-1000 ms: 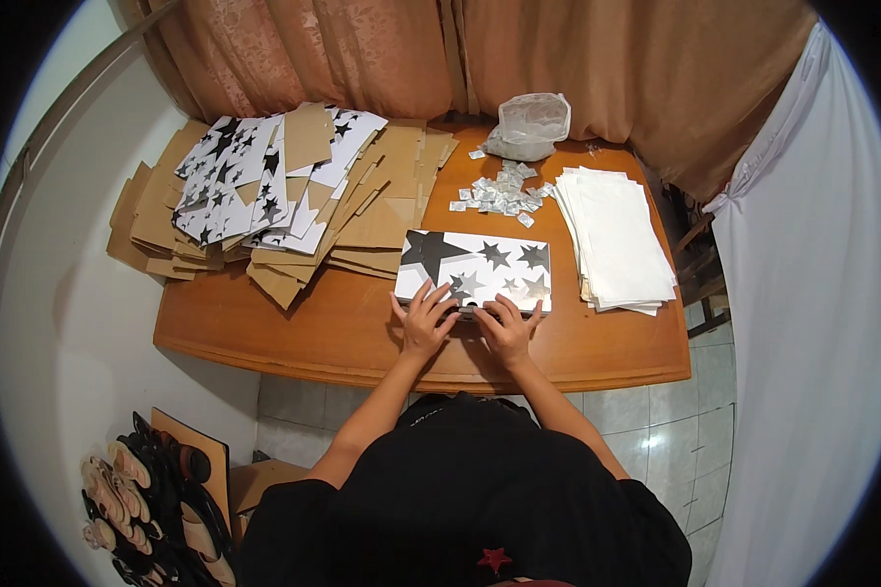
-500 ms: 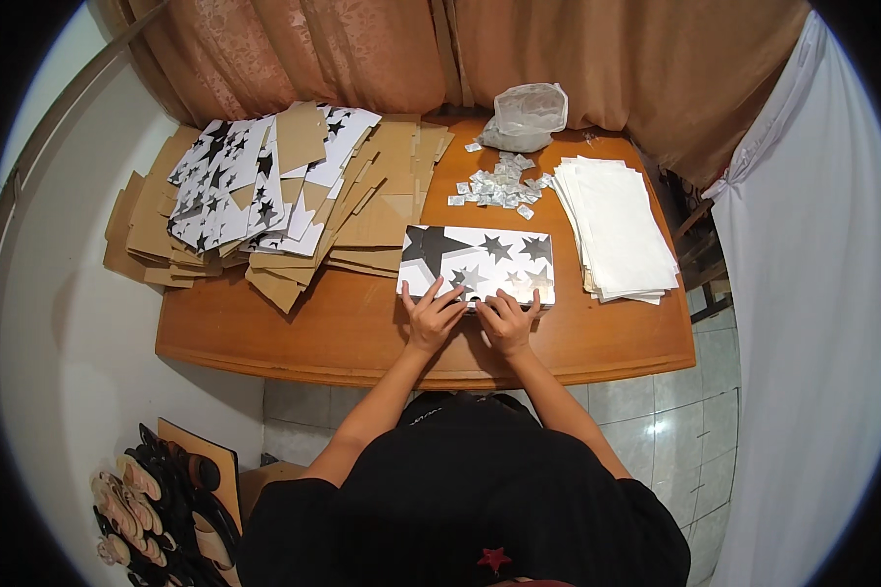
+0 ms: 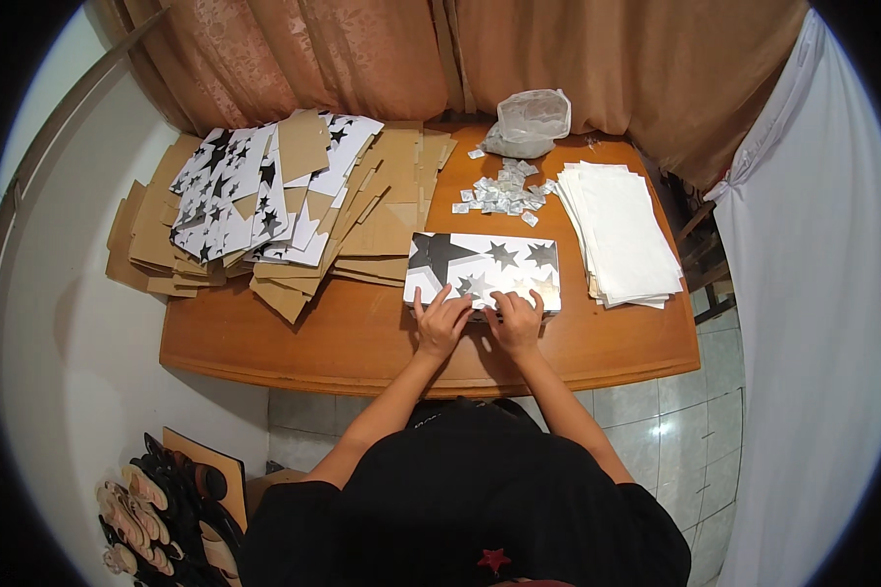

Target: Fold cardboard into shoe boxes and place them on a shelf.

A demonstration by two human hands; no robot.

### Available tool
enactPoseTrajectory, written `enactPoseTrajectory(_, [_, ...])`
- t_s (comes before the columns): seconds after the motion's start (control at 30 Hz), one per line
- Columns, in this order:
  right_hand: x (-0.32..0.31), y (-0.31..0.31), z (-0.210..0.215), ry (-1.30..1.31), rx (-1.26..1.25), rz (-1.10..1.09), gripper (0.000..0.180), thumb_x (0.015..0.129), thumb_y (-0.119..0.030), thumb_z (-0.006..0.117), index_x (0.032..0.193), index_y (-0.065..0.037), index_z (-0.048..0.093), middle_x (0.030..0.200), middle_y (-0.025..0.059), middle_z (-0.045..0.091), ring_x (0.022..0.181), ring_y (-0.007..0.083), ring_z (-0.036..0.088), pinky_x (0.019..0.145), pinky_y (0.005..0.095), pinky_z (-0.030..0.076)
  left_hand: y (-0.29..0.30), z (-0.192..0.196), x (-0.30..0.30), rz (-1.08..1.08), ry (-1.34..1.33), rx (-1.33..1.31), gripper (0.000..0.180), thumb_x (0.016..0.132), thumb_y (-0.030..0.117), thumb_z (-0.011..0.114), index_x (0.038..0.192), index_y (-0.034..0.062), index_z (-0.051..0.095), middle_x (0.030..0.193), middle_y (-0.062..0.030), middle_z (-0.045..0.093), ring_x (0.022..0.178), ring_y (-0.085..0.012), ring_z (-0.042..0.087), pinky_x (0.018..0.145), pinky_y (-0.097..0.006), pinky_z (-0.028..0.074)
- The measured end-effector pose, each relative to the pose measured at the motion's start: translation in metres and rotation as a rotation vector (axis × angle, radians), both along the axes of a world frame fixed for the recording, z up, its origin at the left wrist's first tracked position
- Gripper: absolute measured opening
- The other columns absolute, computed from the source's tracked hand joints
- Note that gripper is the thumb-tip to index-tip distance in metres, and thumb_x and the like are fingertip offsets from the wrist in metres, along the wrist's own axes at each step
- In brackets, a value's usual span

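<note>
A closed carton box [image 3: 524, 259], white with black and grey stars, lies near the middle of the table with its long side facing me. Over the left part of its front edge, my left hand [image 3: 442, 326] rests with fingers spread, their tips on the top of the box. My right hand [image 3: 515, 321] touches the same edge a little right of centre, its fingers apart and bent over the lid's rim. The two thumbs come close together at the middle of the front side. The lower front of the box is partly hidden by my hands.
Flattened brown and star-printed cardboard [image 3: 235, 201] is piled at the left. Small silvery packets [image 3: 504, 196] lie scattered behind the box, beside an opened clear plastic bag [image 3: 533, 119]. White paper sheets [image 3: 622, 235] are stacked at right. Sandals [image 3: 137, 519] stand at lower left.
The whole view has shifted slightly. My right fingers have moved a little along the front edge, and the dark hole between my hands is now covered. The box stays in place.
</note>
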State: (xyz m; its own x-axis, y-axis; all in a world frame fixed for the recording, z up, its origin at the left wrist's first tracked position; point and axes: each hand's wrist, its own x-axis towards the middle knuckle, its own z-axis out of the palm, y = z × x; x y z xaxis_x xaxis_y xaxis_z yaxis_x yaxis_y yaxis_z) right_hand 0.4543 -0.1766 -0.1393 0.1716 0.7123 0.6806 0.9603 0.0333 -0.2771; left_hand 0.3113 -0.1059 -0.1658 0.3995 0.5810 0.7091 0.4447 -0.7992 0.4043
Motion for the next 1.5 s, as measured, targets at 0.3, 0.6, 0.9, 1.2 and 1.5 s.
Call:
enactPoseTrajectory(0.3, [0.023,0.009,0.01,0.034,-0.098,0.125,0.031,0.071,-0.024,0.069,0.098,-0.013,0.059,0.092,0.0038,0.058,0.088,0.0203,0.056,0.087,0.0435,0.035,0.0,0.007,0.005,0.005,0.099,-0.05,0.025,0.074,0.024,0.068,0.098,0.0188,0.064,0.088,0.0021,0.062,0.107,-0.0242,0.051,0.102,-0.059,0.012])
enactPoseTrajectory(0.6, [0.119,0.053,0.03,0.194,-0.567,-0.055,0.053,0.073,-0.04,0.064,0.115,-0.01,0.056,0.109,0.0097,0.054,0.111,0.0281,0.046,0.1,0.0634,0.018,-0.019,0.007,0.02,0.142,0.178,-0.048,0.027,0.07,0.03,0.071,0.096,0.0277,0.067,0.098,0.0058,0.055,0.115,-0.0236,0.041,0.097,-0.065,0.009])
enactPoseTrajectory(0.9, [0.154,0.017,0.009,0.549,-0.753,0.309,0.041,0.071,-0.03,0.071,0.102,-0.006,0.062,0.092,0.0113,0.061,0.09,0.026,0.058,0.091,0.0397,0.04,-0.051,0.015,-0.008,0.136,0.064,-0.178,0.018,0.068,0.027,0.07,0.084,0.02,0.07,0.096,0.0055,0.06,0.113,-0.0259,0.041,0.097,-0.046,0.022])
enactPoseTrajectory(1.2, [0.143,-0.011,-0.034,0.971,-0.732,0.681,0.045,0.081,-0.007,0.059,0.123,-0.001,0.046,0.116,0.0091,0.055,0.106,0.0181,0.051,0.092,0.0294,0.039,-0.069,0.016,-0.03,0.219,0.08,-0.204,0.051,0.067,0.039,0.068,0.112,0.0187,0.058,0.113,-0.0048,0.049,0.115,-0.0237,0.041,0.098,-0.045,0.025])
enactPoseTrajectory(1.5, [-0.025,-0.089,-0.005,1.507,-0.873,0.837,0.06,0.079,0.001,0.048,0.136,-0.002,0.032,0.132,0.0113,0.038,0.115,0.0235,0.045,0.092,0.032,0.04,-0.142,-0.096,-0.11,0.585,-0.676,-0.93,0.05,0.096,0.041,0.031,0.133,0.0089,0.041,0.131,-0.0145,0.045,0.121,-0.0275,0.041,0.102,-0.037,0.029])
